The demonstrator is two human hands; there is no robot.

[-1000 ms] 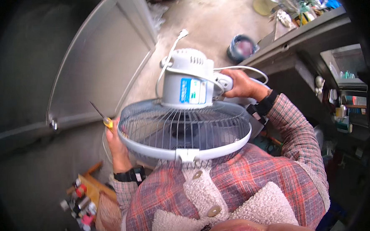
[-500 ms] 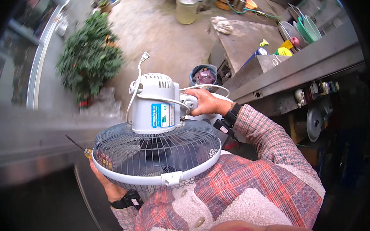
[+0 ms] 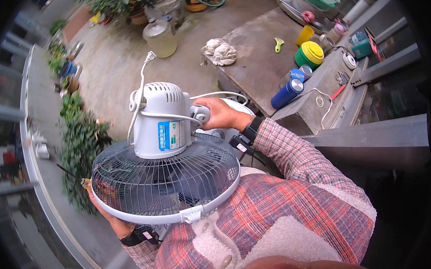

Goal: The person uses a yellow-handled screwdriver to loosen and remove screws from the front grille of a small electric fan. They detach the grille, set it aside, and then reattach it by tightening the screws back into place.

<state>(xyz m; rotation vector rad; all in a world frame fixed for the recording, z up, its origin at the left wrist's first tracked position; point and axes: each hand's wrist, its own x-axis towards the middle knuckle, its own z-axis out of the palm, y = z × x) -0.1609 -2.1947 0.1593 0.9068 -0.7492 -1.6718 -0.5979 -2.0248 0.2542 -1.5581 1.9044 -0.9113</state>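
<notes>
The person is carrying one electric fan (image 3: pixel 165 171) against the chest, grille side turned toward the body and the white motor housing (image 3: pixel 159 119) pointing away, out over the concrete yard floor. The right hand (image 3: pixel 219 114) is clenched around the neck part at the back of the housing, just beside the white power cord (image 3: pixel 143 97) that loops up and ends in one plug. The left hand (image 3: pixel 110 215) comes up under the left rim of the wire guard and cups it from below; its fingers are mostly hidden behind the grille, and a thin screwdriver (image 3: pixel 74 174) with a yellowish handle sticks out from that hand toward the left, so it appears to grip both rim and tool at once.

Judging by this, the step in hand is transporting the fan, with both hands busy. Any further handling would call for a steady two-handed hold, keeping the loose cord from snagging and the screwdriver tip away from the guard.

Counted on the grey table (image 3: pixel 258 59) at upper right: one crumpled rag (image 3: pixel 219 51) near its left edge, one blue bottle (image 3: pixel 285 93) lying at its near edge, one green and yellow tub (image 3: pixel 309 55), one yellow cup (image 3: pixel 305 34), one small green tool (image 3: pixel 278 44). One clear jug (image 3: pixel 160 37) stands on the floor beyond
</notes>
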